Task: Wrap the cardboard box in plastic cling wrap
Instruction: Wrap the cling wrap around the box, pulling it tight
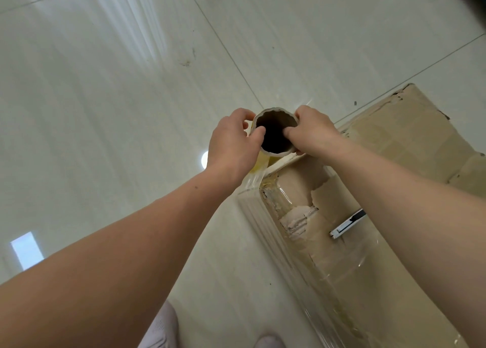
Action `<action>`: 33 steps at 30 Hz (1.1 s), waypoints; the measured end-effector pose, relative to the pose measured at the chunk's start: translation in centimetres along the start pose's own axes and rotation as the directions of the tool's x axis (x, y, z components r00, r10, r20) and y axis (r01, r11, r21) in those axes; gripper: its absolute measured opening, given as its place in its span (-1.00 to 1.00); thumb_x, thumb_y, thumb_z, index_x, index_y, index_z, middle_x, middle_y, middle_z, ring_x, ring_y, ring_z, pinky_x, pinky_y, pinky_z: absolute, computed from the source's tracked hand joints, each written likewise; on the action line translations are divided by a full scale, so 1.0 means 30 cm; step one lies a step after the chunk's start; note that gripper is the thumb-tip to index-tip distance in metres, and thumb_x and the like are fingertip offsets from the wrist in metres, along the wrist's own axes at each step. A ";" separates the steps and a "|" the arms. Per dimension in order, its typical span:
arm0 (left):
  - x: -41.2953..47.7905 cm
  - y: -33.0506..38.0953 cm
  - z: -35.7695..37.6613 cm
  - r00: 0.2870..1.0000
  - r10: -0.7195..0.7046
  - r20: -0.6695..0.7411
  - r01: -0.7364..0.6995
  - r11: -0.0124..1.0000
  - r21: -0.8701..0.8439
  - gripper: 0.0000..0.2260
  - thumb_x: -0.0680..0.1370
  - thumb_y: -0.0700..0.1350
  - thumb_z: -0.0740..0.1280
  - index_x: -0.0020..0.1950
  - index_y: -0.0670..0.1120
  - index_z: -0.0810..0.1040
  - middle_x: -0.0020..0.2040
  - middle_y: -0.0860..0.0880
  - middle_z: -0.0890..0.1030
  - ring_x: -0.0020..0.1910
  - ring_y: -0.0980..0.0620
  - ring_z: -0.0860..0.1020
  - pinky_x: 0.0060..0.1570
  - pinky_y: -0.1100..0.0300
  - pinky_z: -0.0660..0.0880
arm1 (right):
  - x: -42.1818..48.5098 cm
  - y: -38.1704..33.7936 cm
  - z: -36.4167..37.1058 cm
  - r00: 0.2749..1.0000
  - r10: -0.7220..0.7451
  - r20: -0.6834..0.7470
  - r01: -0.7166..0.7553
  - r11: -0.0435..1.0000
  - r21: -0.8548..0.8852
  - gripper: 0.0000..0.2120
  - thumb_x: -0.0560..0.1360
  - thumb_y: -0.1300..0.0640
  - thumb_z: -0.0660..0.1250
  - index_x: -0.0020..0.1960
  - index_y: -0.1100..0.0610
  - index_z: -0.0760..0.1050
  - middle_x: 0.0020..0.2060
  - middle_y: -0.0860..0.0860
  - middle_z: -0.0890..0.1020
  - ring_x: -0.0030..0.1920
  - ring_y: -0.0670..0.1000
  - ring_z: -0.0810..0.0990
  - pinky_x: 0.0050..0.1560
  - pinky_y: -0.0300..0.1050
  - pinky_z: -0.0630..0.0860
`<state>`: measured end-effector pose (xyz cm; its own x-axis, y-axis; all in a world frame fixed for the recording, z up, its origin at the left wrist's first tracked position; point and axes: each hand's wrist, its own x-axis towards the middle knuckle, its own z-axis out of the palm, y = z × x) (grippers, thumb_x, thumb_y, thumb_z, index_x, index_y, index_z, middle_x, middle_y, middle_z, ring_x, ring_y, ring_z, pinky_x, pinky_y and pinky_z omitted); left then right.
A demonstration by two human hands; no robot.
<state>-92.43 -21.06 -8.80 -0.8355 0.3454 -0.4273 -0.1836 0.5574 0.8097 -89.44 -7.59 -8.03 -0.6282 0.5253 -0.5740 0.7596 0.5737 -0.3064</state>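
Note:
A worn cardboard box [394, 147] stands on the pale tiled floor at the right, its near side covered with clear cling film [265, 216]. I look straight down the hollow core of the cling wrap roll [274, 151], held upright at the box's left corner. My left hand [234, 147] grips the roll's rim from the left, thumb inside the tube. My right hand [313, 134] grips the rim from the right, thumb also inside. Film runs from the roll down onto the box's corner.
A metal utility knife [347, 225] lies on top of the box, partly under my right forearm. My shoes [163, 326] show at the bottom edge. Glossy floor tiles [105, 110] stretch to the left and far side.

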 end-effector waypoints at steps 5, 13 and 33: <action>-0.005 0.008 -0.007 1.000 0.011 0.029 -0.012 1.000 0.013 -0.75 0.57 -0.03 0.27 0.25 0.00 0.49 0.07 -0.02 0.58 0.00 0.00 0.56 0.07 0.06 0.53 | -0.013 0.008 0.008 1.000 -0.008 0.026 0.008 1.000 0.004 -0.78 0.55 0.11 0.18 0.15 0.18 0.40 -0.01 0.14 0.59 -0.15 0.15 0.66 -0.02 -0.01 0.57; -0.063 -0.004 -0.031 0.997 -0.036 0.061 0.038 0.999 -0.025 -0.59 0.63 0.10 0.09 0.47 0.04 0.28 0.38 0.05 0.40 0.32 0.07 0.39 0.15 0.26 0.27 | -0.102 0.007 -0.011 0.994 -0.047 -0.102 0.060 0.990 0.127 -0.54 0.59 0.05 0.18 0.45 0.11 0.21 0.33 0.06 0.42 0.30 0.09 0.41 0.21 -0.09 0.34; -0.454 -0.304 0.029 0.966 -0.162 0.204 0.131 0.979 0.157 -0.55 0.62 0.08 0.11 0.49 -0.02 0.22 0.45 0.00 0.31 0.36 0.01 0.37 0.13 0.19 0.31 | -0.984 0.325 0.627 0.946 0.304 -0.109 -0.165 0.744 0.647 -0.75 0.57 0.14 0.22 0.21 -0.11 0.40 0.13 -0.10 0.52 0.00 -0.22 0.51 -0.03 -0.45 0.39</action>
<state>-78.93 -30.19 -10.71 -0.6715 0.3972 -0.6256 -0.2075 0.7096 0.6733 -60.33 -29.32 -8.35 -0.3819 0.7400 -0.5536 0.7777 -0.0662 -0.6251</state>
